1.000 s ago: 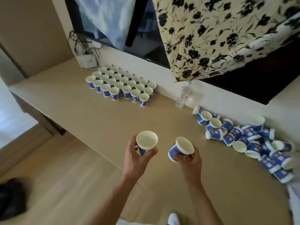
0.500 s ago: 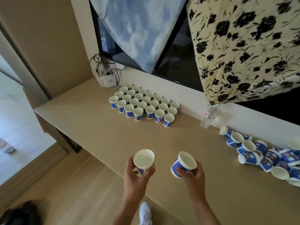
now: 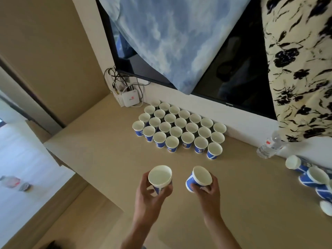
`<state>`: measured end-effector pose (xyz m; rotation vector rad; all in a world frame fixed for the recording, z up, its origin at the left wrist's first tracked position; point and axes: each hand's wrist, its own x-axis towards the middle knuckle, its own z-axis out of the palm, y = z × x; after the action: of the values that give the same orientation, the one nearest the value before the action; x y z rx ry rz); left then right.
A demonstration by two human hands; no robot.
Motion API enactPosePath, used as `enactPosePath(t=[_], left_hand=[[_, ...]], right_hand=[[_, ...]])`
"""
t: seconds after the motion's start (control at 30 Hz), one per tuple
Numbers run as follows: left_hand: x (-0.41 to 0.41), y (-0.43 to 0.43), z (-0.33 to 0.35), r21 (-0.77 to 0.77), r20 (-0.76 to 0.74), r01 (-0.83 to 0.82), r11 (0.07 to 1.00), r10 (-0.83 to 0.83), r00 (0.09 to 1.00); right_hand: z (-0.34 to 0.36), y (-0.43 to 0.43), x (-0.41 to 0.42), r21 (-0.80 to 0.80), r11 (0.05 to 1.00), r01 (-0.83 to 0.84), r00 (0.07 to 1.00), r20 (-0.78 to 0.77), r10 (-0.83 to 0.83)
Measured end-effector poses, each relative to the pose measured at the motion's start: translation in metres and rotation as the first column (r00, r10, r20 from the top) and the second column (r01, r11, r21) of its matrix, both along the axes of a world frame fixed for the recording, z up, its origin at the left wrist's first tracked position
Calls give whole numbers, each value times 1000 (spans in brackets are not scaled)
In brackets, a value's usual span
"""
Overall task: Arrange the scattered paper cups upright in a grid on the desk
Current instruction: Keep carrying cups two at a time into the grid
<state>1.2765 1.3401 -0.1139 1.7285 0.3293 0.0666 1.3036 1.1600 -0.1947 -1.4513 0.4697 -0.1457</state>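
A cup in each grip, over the surface's (image 3: 107, 159) near edge.
My left grip (image 3: 150, 196) wraps the left cup (image 3: 159, 176), upright; my right grip (image 3: 209, 193) pinches the right cup (image 3: 199, 177), tilted. The grid (image 3: 179, 128) stands at the far edge, loose cups (image 3: 312, 178) at the right edge.

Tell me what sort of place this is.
Probably a home or rented room: a wall-mounted TV draped with a blue cloth above a long desk, and a small white router box with cables.

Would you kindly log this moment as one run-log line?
left hand: holds left cup, upright | right hand: holds right cup, tilted | grid: upright by wall | scattered cups: lying right
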Motion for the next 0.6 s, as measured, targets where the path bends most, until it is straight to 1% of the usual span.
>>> enactPosePath(t=[0.1, 0.23, 0.33, 0.6], left_hand=[[33, 17, -4, 5, -20, 55, 998, -55, 998], [70, 43, -19, 22, -80, 191, 981, -189, 979], [90, 58, -19, 45, -105, 259, 965, -253, 962], [117, 74, -32, 45, -158, 297, 954, -287, 945]], right_hand=[[-9, 13, 38, -43, 999, 23, 999, -37, -25], [-28, 30, 83, -98, 991, 87, 991, -89, -96], [-47, 40, 108, -153, 983, 105, 985, -118, -124], [-101, 52, 160, -324, 944, 59, 981, -156, -115]])
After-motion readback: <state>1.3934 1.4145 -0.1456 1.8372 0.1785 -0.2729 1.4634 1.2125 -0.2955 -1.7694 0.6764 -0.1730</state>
